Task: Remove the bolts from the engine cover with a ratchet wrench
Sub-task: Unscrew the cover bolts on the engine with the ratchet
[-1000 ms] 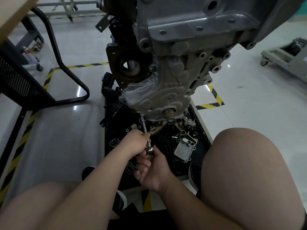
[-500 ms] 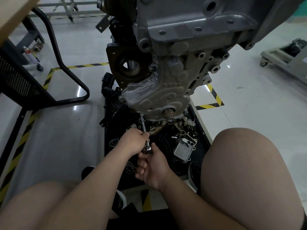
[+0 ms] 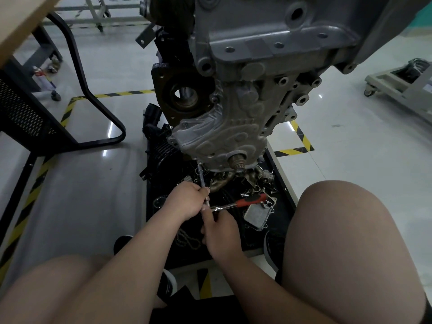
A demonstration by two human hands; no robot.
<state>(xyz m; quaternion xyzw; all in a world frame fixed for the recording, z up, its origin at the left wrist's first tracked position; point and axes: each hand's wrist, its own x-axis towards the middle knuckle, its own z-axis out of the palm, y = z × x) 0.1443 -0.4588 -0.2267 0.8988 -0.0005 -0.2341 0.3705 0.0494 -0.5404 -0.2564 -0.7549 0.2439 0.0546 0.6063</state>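
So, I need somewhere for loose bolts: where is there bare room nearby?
Bare: the grey floor between the tray's left edge and the striped tape, and the white floor right of the tray. Crowded: the tray around the wrench and loose parts.

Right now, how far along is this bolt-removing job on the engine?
Done: small loose hardware lies in the black tray. In hand: the left hand grips the extension bar, seated at the lower edge of the engine cover; the right hand holds the ratchet wrench. Left: cover still mounted, a bolt showing upper-left.
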